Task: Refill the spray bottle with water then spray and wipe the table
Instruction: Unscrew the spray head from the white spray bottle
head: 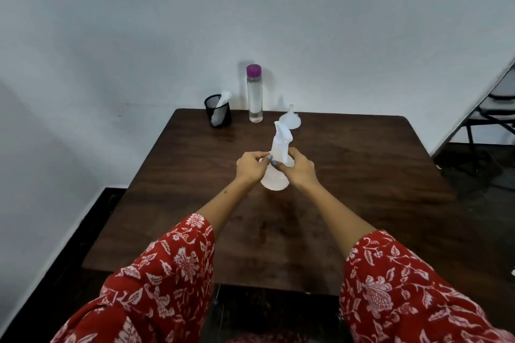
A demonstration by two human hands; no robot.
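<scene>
A translucent white spray bottle (pixel 276 175) stands upright on the dark wooden table (pixel 362 189), its trigger head pointing right. My left hand (pixel 250 166) grips the bottle's body from the left. My right hand (pixel 299 168) holds it from the right, fingers curled round it just below the neck. Behind it, a white funnel (pixel 290 119) sits upside down on the table. A tall clear water bottle (pixel 254 95) with a purple cap stands at the table's far edge. A white cloth (pixel 220 108) is tucked in a black mesh cup (pixel 218 113) to the left of it.
The table stands against a white wall. A folding chair (pixel 490 108) is at the far right beside the table, on a dark floor. My red floral sleeves fill the bottom of the view.
</scene>
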